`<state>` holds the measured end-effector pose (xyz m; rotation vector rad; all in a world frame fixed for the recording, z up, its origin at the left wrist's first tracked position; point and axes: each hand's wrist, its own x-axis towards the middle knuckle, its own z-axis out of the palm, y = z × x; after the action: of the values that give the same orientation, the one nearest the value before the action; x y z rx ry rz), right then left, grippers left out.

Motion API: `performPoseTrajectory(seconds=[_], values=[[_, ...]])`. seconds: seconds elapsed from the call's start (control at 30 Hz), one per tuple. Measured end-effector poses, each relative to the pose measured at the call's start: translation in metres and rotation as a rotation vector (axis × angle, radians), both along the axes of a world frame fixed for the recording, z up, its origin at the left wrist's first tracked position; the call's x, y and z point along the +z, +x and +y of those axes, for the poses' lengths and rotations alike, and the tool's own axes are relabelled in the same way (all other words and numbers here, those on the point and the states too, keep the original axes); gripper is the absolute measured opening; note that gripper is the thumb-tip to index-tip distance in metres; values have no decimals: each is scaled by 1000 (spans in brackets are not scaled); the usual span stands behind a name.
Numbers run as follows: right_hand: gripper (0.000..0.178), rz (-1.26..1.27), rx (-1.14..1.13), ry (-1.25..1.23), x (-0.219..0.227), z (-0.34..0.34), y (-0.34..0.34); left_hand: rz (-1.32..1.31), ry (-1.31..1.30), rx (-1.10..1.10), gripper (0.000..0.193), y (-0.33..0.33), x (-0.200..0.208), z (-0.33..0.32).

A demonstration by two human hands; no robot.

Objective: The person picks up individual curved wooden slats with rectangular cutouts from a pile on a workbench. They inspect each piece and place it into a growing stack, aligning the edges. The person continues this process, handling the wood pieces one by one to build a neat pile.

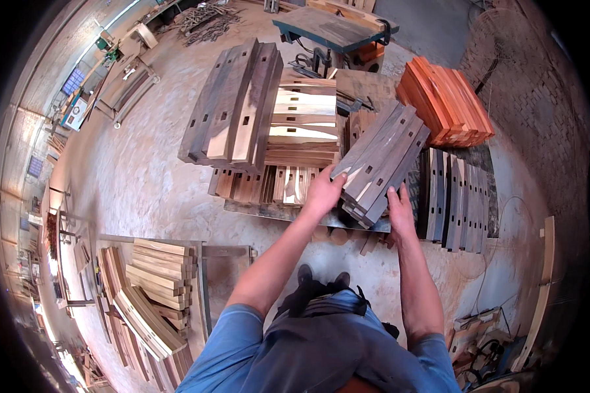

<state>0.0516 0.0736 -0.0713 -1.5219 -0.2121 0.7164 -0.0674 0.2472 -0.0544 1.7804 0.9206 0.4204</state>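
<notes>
A bundle of dark wooden boards (385, 157) with small rectangular slots lies slanted in front of me, its near end toward my body. My left hand (325, 192) grips the left side of this bundle close to the near end, with the thumb on top. On the opposite side, my right hand (400, 208) presses with its fingers against the edge. The fingertips under the boards are hidden. Just left stands a tall pile of slotted boards (233, 108), dark with pale streaks. Lighter slotted boards (303, 121) are stacked beside it.
Orange-red boards (442, 101) are piled at the far right, with a row of upright slotted boards (457, 200) nearer. Behind the piles is a machine table (331, 29). Pale curved pieces (154, 288) lie stacked at the lower left. Scrap wood (206, 23) covers floor at the back.
</notes>
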Motion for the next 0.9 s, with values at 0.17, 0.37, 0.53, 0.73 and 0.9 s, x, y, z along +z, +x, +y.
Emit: performPoseTrajectory(seconds=[0.17, 0.37, 0.53, 0.73, 0.9], values=[[65, 11, -36, -20, 14, -8, -3, -151, 510, -17, 45, -58, 62, -33], [46, 190, -60, 52, -6, -67, 5, -360, 1129, 218, 34, -123, 182, 25], [33, 202, -130, -11, -3, -98, -16, 185, 1184, 357, 43, -137, 203, 68], [27, 275, -115, -61, -33, -129, -41, 136, 1198, 240, 40, -132, 184, 86], [27, 320, -165, -103, -43, -150, -62, 132, 1111, 318, 33, -140, 199, 108]])
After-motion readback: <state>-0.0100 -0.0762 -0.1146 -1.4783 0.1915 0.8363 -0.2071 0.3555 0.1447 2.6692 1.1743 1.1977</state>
